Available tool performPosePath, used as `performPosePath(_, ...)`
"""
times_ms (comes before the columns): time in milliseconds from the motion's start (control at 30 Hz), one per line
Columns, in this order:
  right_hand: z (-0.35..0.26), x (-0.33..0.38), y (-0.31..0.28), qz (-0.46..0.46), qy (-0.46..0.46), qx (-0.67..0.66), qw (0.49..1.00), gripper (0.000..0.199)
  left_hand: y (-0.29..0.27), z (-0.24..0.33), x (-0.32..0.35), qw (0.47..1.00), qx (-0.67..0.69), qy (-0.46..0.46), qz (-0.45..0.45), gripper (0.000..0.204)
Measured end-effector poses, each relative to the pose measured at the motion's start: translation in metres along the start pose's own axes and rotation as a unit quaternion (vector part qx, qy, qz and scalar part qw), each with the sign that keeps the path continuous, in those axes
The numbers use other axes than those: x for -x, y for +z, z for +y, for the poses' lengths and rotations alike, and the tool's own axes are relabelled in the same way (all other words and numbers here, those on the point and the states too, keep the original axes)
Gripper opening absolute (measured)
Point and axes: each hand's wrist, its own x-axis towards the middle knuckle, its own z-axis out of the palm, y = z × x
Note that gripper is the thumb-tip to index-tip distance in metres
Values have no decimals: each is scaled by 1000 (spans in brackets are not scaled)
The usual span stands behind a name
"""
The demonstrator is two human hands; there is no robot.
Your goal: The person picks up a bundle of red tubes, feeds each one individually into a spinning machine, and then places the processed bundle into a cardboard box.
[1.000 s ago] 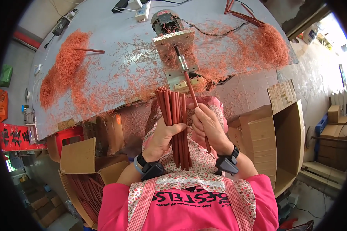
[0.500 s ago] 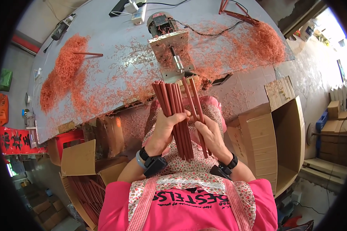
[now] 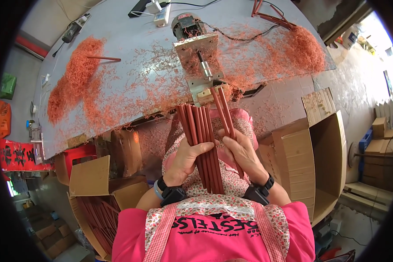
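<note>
My left hand (image 3: 190, 158) grips a bundle of several long dark-red sticks (image 3: 199, 131) held upright over my lap. Two more red sticks (image 3: 222, 109) are pinched in my right hand (image 3: 243, 153), slanting up toward the small motor-driven machine (image 3: 197, 48) on the grey table (image 3: 131, 39). Their upper tips sit at the machine's metal front bracket (image 3: 205, 89). Both wrists wear black bands.
Heaps of orange-red shavings (image 3: 76, 74) cover the table, with another pile (image 3: 303, 48) at the far right. A loose red stick (image 3: 102, 58) lies on the left. An open cardboard box (image 3: 323, 153) stands to my right; a box with red sticks (image 3: 100, 214) is at lower left.
The single stick that my right hand held at the machine has come back toward the bundle; my right hand now holds two sticks beside it. The view has shifted slightly.
</note>
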Motion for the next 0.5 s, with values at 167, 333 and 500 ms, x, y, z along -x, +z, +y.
performPosePath(167,-6,-10,1,7,4,10,1000,27,8,9,-3,999,-13,39,12,36)
performPosePath(333,0,-19,-1,7,-29,6,1000,26,15,18,-2,994,-32,92,46,34)
performPosePath(500,-8,-5,-3,-2,6,16,1000,26,4,12,-10,993,-54,91,42,34)
